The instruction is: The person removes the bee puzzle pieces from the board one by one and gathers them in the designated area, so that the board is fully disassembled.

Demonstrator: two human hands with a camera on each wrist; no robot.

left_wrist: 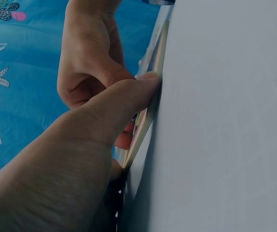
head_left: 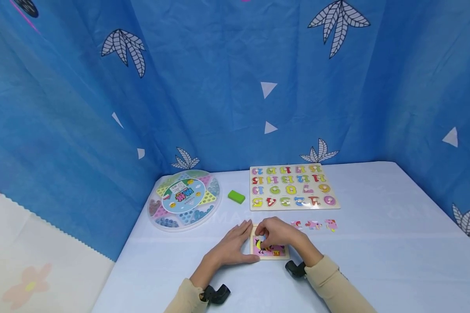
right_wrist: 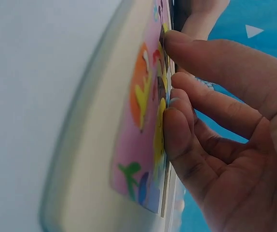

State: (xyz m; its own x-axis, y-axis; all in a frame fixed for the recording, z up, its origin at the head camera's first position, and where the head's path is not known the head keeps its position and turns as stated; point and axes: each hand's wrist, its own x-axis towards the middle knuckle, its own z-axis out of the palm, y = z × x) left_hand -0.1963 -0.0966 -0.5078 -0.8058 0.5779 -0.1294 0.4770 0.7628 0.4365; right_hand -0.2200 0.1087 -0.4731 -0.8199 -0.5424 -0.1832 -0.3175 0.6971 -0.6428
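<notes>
A small jigsaw puzzle [head_left: 272,251] in a pale wooden frame lies on the white table, with a bee picture on pink. My left hand [head_left: 232,247] rests along its left side, fingers extended and the thumb against the near edge. From the right, my right hand [head_left: 278,231] bends over the picture and grips a puzzle piece [right_wrist: 159,137] at its surface with thumb and fingertips. The fingers hide much of that piece and the upper part of the picture. Several loose puzzle pieces [head_left: 313,224] lie just beyond, to the right.
Behind the hands stands a wooden number board [head_left: 293,205] with colourful numerals. A round clear-lidded game box [head_left: 184,195] with beads lies at the left. Between them is a green block [head_left: 236,197]. A blue patterned curtain [head_left: 219,108] closes off the table's back and sides.
</notes>
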